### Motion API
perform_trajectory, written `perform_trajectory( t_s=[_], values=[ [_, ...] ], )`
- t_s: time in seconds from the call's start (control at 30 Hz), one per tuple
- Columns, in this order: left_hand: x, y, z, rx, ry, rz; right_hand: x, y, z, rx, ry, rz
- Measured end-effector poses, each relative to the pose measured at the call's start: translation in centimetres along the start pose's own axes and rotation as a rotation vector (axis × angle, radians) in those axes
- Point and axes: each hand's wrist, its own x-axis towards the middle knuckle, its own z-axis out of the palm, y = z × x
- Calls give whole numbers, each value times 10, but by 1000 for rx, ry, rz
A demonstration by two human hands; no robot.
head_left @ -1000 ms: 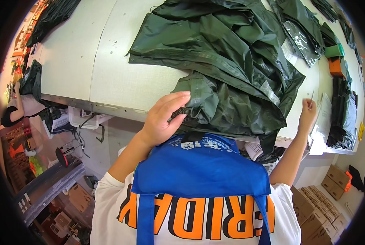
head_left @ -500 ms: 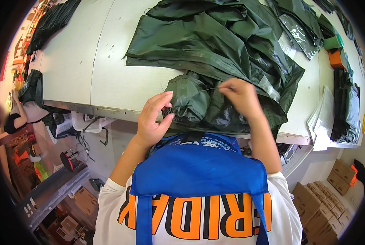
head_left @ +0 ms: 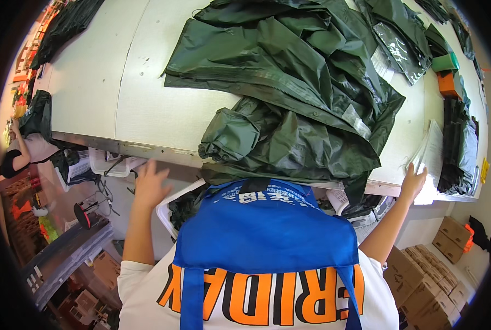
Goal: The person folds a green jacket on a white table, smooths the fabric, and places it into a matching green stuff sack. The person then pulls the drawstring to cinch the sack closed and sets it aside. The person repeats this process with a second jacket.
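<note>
A dark green garment (head_left: 245,55) with a zipper and snaps spreads over the white table, in many folds. Its bunched, gathered end (head_left: 229,135) lies at the front edge, with neither hand on it. My left hand (head_left: 153,184) is off to the left, in front of the table's edge; it is slightly blurred, with fingers apart and holding nothing. At the right front edge, my right hand (head_left: 414,180) has its fingers spread at the near corner of a stack of thin clear and white sheets (head_left: 433,146). Whether it pinches a sheet is hard to see.
Folded dark packs (head_left: 459,148) stand right of the sheets, below an orange box (head_left: 449,83) and a green roll (head_left: 445,62). A clear plastic bag (head_left: 402,52) lies at the far right. White bins (head_left: 111,163) sit under the table edge. Another person (head_left: 28,151) works at far left.
Both hands have left the garment's gathered end. My left hand moved left and back off the table; my right hand moved right to the sheets. The thread between the hands is gone from view.
</note>
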Motion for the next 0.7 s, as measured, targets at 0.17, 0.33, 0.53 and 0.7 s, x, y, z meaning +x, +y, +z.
perform_trajectory(
  t_s=[0.17, 0.33, 0.53, 0.7],
  values=[
    [32, -43, 18, -526, -121, 29, -78, -159, -47, 985, -623, -37],
    [109, 69, -2, -1499, -106, 254, -183, -294, -44, 1097, -1303, -351],
    [121, 106, 2, -1396, -59, 444, -185, -308, -34, 892, -1276, -570],
    [68, 150, -47, -1629, 444, 504, -168, -306, -50, 1040, -645, -457]
  ],
)
